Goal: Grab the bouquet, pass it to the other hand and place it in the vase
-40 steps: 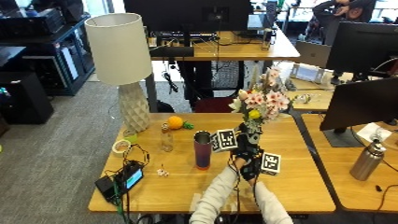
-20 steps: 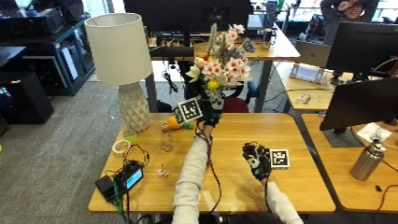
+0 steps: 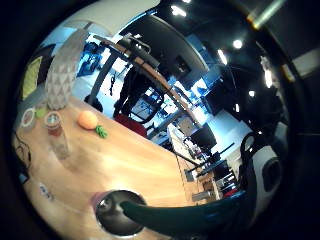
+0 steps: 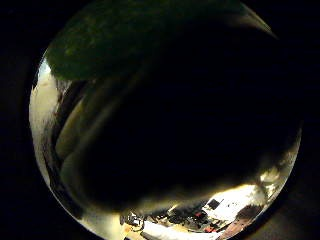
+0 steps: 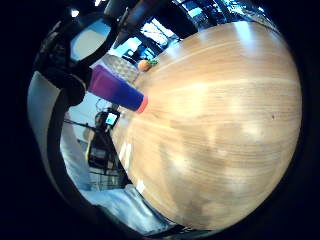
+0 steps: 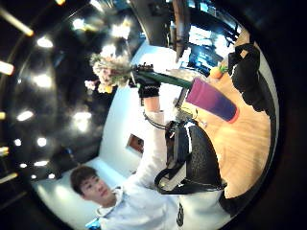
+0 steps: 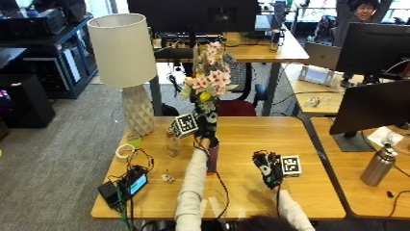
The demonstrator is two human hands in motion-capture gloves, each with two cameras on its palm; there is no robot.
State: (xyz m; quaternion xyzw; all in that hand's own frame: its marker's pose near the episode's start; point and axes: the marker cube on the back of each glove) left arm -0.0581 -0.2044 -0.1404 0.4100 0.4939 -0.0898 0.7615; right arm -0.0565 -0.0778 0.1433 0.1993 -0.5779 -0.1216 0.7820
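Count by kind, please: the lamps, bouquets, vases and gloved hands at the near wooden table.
Lamp: 1
Bouquet: 1
Vase: 1
Gloved hands: 2, left hand and right hand
Total: 5

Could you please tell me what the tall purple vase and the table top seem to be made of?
The tall purple-to-pink vase looks like metal with a matte coloured coat: the left palm view shows a shiny silvery inside. The light brown table top looks like wood or wood veneer, smooth and faintly glossy, with lengthwise grain and soft reflections.
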